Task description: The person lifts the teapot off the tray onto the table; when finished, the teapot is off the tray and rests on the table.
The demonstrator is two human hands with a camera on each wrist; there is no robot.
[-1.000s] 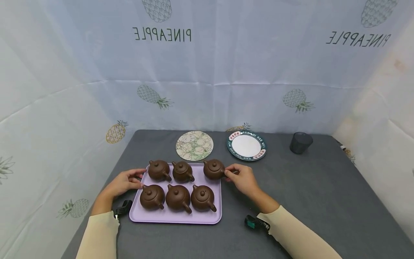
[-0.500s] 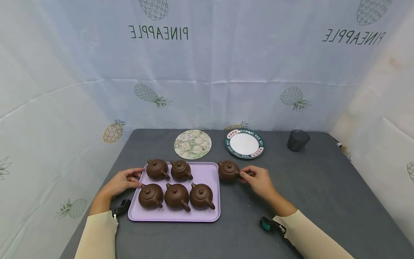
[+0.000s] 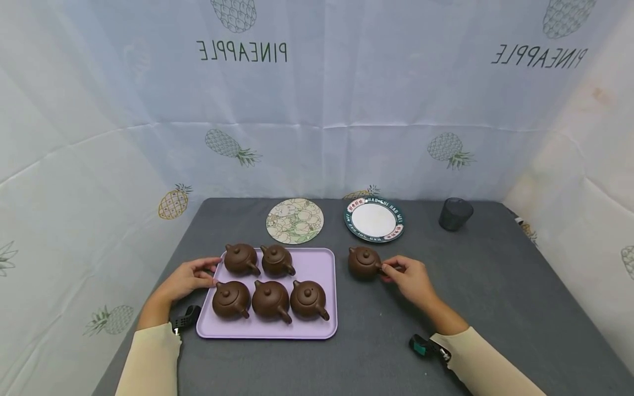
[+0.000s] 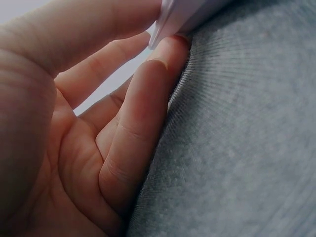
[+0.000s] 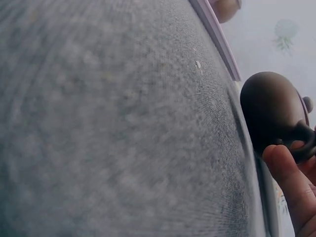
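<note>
My right hand [image 3: 406, 278] pinches the handle of a small brown teapot [image 3: 364, 263], just right of the tray. In the right wrist view the thumb lies against the handle of this teapot [image 5: 271, 111]; whether its base touches the table I cannot tell. A lilac tray [image 3: 267, 330] carries several similar teapots in two rows, with a gap at its back right. My left hand [image 3: 187, 279] rests at the tray's left edge, fingers relaxed and thumb apart from them. In the left wrist view the thumb [image 4: 113, 24] touches the tray's rim [image 4: 165, 22].
Behind the tray lies a round patterned mat [image 3: 295, 221]. A plate [image 3: 350, 226] with a dark green rim is to its right. A black cup [image 3: 455, 214] stands at the back right of the grey table [image 3: 485, 286]. A pineapple-print curtain [image 3: 317, 93] hangs behind.
The right hand has carried the back-right teapot off the tray to the right, over the grey table. The left hand has stayed at the tray's edge. The view has shifted slightly.
</note>
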